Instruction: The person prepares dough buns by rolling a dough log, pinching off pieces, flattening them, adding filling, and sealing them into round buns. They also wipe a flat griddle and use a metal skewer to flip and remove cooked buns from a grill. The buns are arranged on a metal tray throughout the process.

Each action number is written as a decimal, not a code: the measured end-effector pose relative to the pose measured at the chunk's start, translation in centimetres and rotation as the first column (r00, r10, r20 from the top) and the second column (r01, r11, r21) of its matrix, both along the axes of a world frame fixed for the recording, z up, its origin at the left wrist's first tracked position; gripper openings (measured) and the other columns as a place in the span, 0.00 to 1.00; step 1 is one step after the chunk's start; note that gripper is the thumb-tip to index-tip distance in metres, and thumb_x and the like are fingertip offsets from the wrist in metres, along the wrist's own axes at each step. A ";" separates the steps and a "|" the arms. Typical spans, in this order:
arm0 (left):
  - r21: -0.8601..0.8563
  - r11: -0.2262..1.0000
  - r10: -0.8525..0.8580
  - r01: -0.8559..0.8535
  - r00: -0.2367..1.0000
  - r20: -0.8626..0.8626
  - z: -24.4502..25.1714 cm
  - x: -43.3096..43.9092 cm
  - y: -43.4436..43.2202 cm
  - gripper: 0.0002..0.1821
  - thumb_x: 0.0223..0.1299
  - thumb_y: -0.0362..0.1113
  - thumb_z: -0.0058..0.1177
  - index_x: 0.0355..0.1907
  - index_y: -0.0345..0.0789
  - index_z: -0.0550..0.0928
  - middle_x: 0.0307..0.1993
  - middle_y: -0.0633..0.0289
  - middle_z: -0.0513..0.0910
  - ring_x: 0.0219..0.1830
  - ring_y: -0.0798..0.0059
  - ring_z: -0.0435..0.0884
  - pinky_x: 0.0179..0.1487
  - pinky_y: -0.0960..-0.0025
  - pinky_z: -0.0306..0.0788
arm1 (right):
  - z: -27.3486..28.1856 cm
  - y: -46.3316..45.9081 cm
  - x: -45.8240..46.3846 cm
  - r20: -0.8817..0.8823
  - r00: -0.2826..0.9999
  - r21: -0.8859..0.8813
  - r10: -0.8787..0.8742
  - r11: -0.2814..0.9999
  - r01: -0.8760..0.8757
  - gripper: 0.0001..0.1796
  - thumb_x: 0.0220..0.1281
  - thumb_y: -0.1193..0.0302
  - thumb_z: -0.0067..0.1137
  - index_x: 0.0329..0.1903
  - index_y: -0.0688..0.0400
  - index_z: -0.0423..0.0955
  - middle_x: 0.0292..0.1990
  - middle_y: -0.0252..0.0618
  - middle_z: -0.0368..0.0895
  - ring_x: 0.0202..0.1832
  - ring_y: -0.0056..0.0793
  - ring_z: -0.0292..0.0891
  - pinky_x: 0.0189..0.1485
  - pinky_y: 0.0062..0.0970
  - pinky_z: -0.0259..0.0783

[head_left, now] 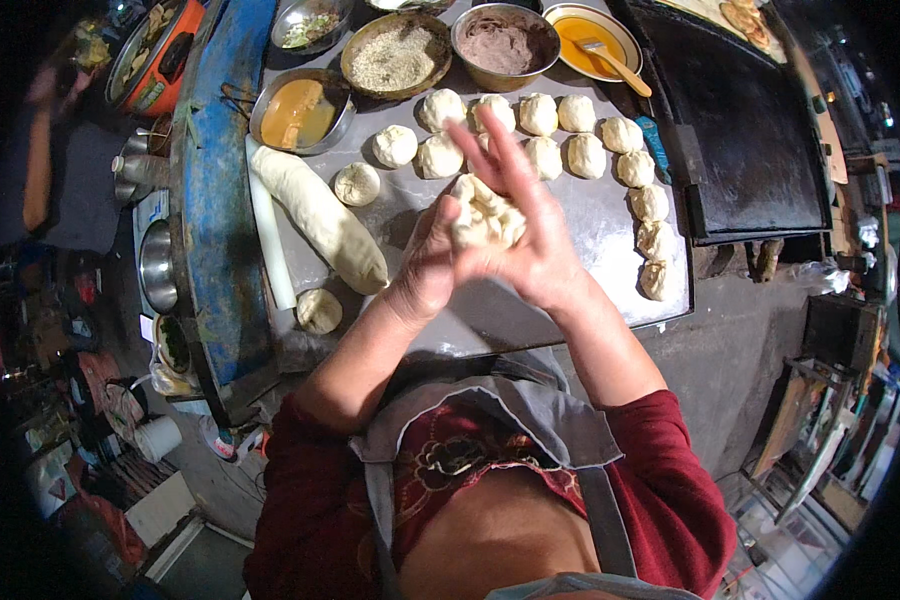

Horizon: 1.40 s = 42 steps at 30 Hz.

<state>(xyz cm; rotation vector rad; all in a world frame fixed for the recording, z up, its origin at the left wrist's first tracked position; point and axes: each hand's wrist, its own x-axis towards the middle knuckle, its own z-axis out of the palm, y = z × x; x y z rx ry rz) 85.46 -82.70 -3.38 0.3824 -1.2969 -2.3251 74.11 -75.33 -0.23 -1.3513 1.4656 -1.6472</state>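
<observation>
Between my two hands, above the metal worktop (487, 319), is a lump of dough (487, 214) with a folded, creased top. My left hand (431, 259) cups it from the left, its thumb up against the dough. My right hand (529, 232) wraps the other side, with blurred fingers raised past the lump. Beyond them sit several round dough balls (538, 114) in rows, continuing in a column (649, 202) down the right. To the left lies a long roll of dough (322, 217) beside a white rolling pin (274, 240). One dough ball (319, 311) rests near the pin's lower end.
Along the back stand a pan of orange-brown liquid (292, 112), a bowl of pale crumbly mix (397, 56), a bowl of purplish paste (504, 45) and a dish of orange liquid (592, 41) with a brush (615, 64). A black griddle (742, 127) borders the right.
</observation>
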 end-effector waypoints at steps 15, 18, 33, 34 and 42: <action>-0.032 0.999 -0.011 0.014 0.997 0.081 0.8 0.3 0.5 0.26 0.59 0.44 0.60 0.54 0.30 0.71 0.39 0.65 0.78 0.34 0.83 0.75 0.34 0.79 0.69 | -1.0 -0.3 -0.4 0.362 0.931 -0.102 -0.039 0.992 0.081 0.20 0.63 0.65 0.59 0.55 0.62 0.71 0.43 0.41 0.80 0.36 0.21 0.76 0.33 0.21 0.73; -0.017 0.994 -0.109 0.112 0.984 0.138 0.9 0.6 0.0 0.27 0.64 0.52 0.52 0.53 0.31 0.72 0.30 0.67 0.78 0.23 0.83 0.73 0.29 0.80 0.67 | -0.9 -0.1 -0.6 0.474 0.874 -0.045 0.105 0.994 -0.095 0.31 0.58 0.64 0.64 0.62 0.59 0.67 0.49 0.43 0.79 0.36 0.21 0.76 0.28 0.19 0.73; 0.040 0.978 -0.207 0.204 0.961 0.181 0.7 0.6 -0.8 0.24 0.59 0.46 0.59 0.49 0.29 0.74 0.30 0.67 0.77 0.29 0.84 0.74 0.29 0.80 0.68 | -1.9 0.2 -1.2 0.594 0.790 -0.074 0.149 0.989 -0.130 0.24 0.61 0.65 0.63 0.57 0.61 0.73 0.47 0.43 0.80 0.33 0.19 0.78 0.23 0.17 0.75; 0.079 0.976 -0.212 0.201 0.961 0.177 0.6 0.6 -0.8 0.24 0.59 0.46 0.59 0.49 0.29 0.74 0.30 0.67 0.77 0.29 0.83 0.75 0.29 0.80 0.68 | -1.8 0.3 -1.2 0.610 0.782 -0.037 0.127 0.990 -0.133 0.21 0.61 0.65 0.62 0.54 0.62 0.74 0.44 0.43 0.81 0.32 0.19 0.78 0.23 0.17 0.75; -0.074 0.996 -0.041 0.049 0.994 0.098 1.3 0.6 0.0 0.25 0.58 0.42 0.59 0.53 0.30 0.73 0.31 0.67 0.76 0.29 0.84 0.73 0.31 0.81 0.65 | -0.8 -1.4 0.7 0.644 0.758 -0.066 -0.107 0.979 0.194 0.10 0.63 0.68 0.60 0.36 0.63 0.79 0.38 0.47 0.83 0.33 0.26 0.80 0.37 0.23 0.76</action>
